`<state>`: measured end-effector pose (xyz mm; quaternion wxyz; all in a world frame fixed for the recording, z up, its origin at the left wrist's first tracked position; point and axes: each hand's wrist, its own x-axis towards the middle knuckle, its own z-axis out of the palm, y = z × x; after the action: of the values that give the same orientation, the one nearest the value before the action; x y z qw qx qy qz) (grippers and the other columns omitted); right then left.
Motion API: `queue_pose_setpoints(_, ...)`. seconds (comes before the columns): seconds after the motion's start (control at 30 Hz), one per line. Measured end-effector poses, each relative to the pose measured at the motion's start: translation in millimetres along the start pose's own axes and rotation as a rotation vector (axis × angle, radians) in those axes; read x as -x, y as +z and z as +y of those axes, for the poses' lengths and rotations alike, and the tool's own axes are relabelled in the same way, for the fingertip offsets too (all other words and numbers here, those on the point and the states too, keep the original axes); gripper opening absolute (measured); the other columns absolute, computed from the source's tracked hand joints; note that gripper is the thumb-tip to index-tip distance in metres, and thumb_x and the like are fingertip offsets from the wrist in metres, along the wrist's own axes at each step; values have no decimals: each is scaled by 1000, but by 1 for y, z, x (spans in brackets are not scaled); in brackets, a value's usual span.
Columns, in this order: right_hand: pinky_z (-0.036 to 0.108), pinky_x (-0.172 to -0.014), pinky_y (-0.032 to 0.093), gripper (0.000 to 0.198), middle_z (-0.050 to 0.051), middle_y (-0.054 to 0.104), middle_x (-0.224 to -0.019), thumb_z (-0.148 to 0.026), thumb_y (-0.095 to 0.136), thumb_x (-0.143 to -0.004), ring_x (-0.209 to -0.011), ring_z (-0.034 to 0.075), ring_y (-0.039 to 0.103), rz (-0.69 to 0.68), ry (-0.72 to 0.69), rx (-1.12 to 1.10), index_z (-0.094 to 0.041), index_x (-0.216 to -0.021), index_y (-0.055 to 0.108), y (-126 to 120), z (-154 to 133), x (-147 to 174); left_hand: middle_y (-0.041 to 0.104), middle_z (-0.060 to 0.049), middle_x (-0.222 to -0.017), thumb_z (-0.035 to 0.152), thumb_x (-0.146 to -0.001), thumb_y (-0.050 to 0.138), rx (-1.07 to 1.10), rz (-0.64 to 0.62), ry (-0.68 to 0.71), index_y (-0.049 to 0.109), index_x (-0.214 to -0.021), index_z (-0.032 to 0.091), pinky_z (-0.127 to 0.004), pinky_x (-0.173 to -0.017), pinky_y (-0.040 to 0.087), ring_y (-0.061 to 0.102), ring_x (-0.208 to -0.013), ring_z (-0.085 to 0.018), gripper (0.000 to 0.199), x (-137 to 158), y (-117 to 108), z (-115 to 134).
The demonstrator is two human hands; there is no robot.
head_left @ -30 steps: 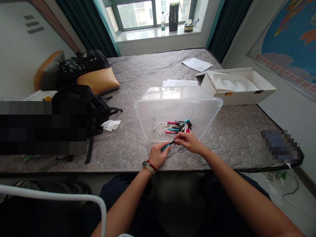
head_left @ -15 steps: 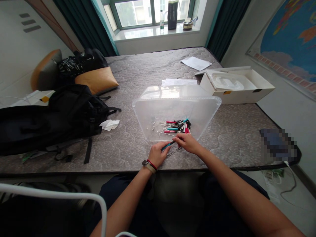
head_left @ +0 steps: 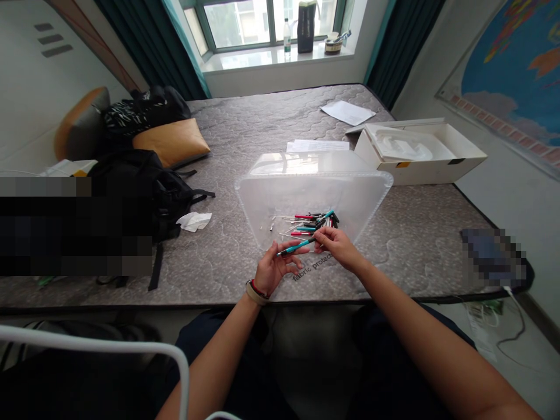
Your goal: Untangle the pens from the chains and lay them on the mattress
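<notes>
A turquoise and black pen (head_left: 294, 247) is held slantwise in front of the box's opening. The fingertips of my right hand (head_left: 336, 246) pinch its dark upper end. My left hand (head_left: 275, 269) is turned palm up with its fingers spread, and the pen lies across the index finger near the thumb. Just beyond my hands, a clear plastic box (head_left: 280, 195) lies on its side with its opening towards me. Inside it is a heap of red, black and turquoise pen parts (head_left: 312, 221) with thin pale refills. My right hand partly hides the heap.
A quilted grey mattress (head_left: 245, 128) bears everything. To the left lie a black backpack (head_left: 131, 186), a crumpled tissue (head_left: 195, 221) and a tan cushion (head_left: 172, 143). A white open carton (head_left: 426, 166) stands behind right, near papers (head_left: 347, 112). A white tube (head_left: 131, 347) curves across the lower left.
My left hand has opened and rolled palm up, away from its closed grip on the pen. My right hand has shifted slightly up and right, and more of the pen shows.
</notes>
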<state>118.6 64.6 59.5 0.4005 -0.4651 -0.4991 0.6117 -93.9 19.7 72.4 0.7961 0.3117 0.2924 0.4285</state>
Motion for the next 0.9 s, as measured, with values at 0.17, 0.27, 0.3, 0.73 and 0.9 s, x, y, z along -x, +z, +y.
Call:
queue_pose_setpoints(0.17, 23, -47, 45, 47, -2, 56, -49, -61, 61, -81, -46, 11, 55, 2, 17, -26, -18, -63, 55, 7, 7, -2, 61, -20, -127, 63, -89, 42, 112, -30, 10, 60, -125, 13, -33, -66, 52, 64, -85, -24, 64, 2, 6, 4)
queue_pose_setpoints(0.27, 23, -48, 44, 47, -2, 56, -50, -62, 61, -81, -46, 11, 54, 6, 9, -27, -18, -63, 56, 11, 10, -3, 61, -19, -127, 62, -90, 43, 153, -24, 33, 58, -127, 14, -33, -66, 52, 64, -85, -23, 62, 2, 7, 3)
queue_pose_setpoints(0.3, 23, -48, 44, 47, -2, 56, -50, -62, 61, -81, -46, 11, 54, 5, 11, -31, -18, -64, 56, 12, 11, -3, 61, -19, -127, 59, -90, 44, 168, -21, 33, 58, -127, 14, -33, -67, 52, 64, -85, -22, 60, 2, 6, 2)
queue_pose_setpoints(0.73, 27, -62, 55, 35, 2, 69, -78, -51, 70, -78, -71, 15, 66, -8, 27, -177, -20, -93, 64, 12, 2, 3, 69, -17, -112, 51, -94, 43, 342, 80, 18, 64, -115, 11, -35, -71, 54, 65, -82, -21, 50, 0, -3, 8)
queue_pose_setpoints(0.9, 31, -71, 56, 35, 6, 73, -90, -43, 73, -76, -85, 20, 69, -52, -33, -138, -20, -101, 63, 11, -1, 6, 72, -12, -100, 50, -91, 50, 353, 143, 35, 65, -111, 13, -33, -68, 54, 65, -77, -19, 45, -1, -5, 8)
